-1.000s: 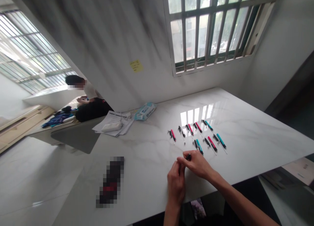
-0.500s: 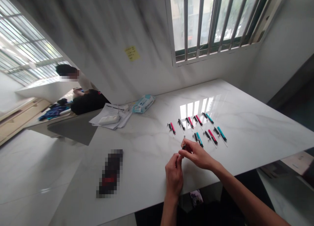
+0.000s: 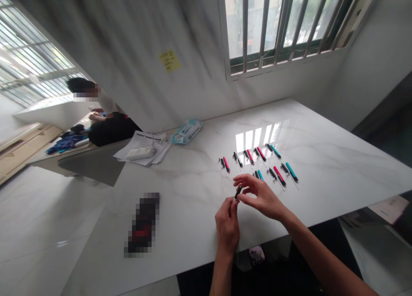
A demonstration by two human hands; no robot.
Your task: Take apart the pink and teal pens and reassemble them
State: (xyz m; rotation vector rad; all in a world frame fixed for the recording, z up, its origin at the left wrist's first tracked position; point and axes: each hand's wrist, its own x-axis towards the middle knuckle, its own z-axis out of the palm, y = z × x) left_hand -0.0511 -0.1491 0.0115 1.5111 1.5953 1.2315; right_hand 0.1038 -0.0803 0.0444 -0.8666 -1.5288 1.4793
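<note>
My left hand is closed round a small pen with a black upper part, which sticks up out of the fist. At its upper end, my right hand has the thumb and a fingertip on the black part, other fingers raised and curved. The pen's lower part is hidden in the left fist. Beyond the hands lie several taken-apart pens in two rough rows, with red barrels, teal barrels, black pieces and thin white refills. The right hand partly covers one teal set.
A pixelated dark object lies left on the marble table. Papers with a white device and a blue wipes pack are near the wall. Another person sits far left. A phone-like item shows below the table edge.
My right hand's fingers have opened out and lifted a little, so the black pen part shows more. The left hand keeps its hold. The view has shifted slightly.
</note>
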